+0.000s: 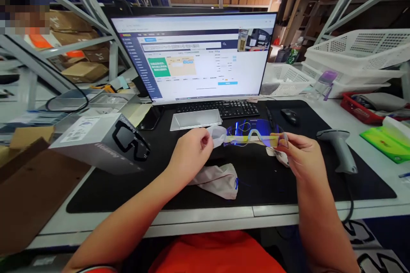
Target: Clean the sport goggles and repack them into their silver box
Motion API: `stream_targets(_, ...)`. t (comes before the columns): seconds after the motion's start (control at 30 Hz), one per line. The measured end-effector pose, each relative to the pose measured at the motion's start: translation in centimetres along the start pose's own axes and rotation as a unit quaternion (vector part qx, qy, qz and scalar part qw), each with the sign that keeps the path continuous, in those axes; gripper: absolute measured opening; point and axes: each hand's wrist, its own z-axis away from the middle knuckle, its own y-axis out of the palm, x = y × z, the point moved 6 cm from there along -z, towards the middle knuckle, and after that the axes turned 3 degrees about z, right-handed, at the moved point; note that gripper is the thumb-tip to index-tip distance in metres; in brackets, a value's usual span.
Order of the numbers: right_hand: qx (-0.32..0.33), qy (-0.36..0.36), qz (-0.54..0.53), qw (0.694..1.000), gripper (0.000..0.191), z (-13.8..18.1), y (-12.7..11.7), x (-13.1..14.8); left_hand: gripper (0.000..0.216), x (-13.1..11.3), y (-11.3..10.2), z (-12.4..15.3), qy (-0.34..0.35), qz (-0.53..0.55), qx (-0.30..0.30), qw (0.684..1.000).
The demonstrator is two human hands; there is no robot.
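Both my hands hold up a pair of sunglasses [253, 133] with a blue mirrored lens and a yellowish frame, just above the black desk mat [128, 179]. My left hand [192, 147] is closed on the left temple, which looks wrapped in whitish film. My right hand [296, 151] pinches the right end of the frame. Under my hands a white cloth pouch [221, 179] lies on the mat. A grey box [99, 140] printed with a glasses outline rests to the left.
A monitor [195, 55] stands behind a black keyboard [224, 108] and mouse [290, 116]. A grey barcode scanner [341, 149] lies on the right. White baskets [355, 55], a red tray [361, 111] and a green packet [387, 143] fill the right side; a cardboard flap [28, 187] sits left.
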Motion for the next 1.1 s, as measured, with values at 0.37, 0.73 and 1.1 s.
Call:
stream_targets(0.37, 0.015, -0.245, 0.301, 0.921, 0.015, 3.4, 3.6, 2.1, 0.013, 1.4, 1.0, 3.9, -0.012, 0.289, -0.114, 0.950)
stream_targets(0.73, 0.229, -0.570, 0.374, 0.695, 0.043, 8.9, 10.3, 3.7, 0.020, 1.4, -2.1, 6.2, 0.114, 0.135, -0.168, 0.970)
stream_targets(1.1, 0.053, -0.215, 0.277, 0.935, 0.014, 6.8, 9.8, 1.1, 0.016, -1.8, -3.8, 8.7, 0.204, -0.004, -0.221, 0.954)
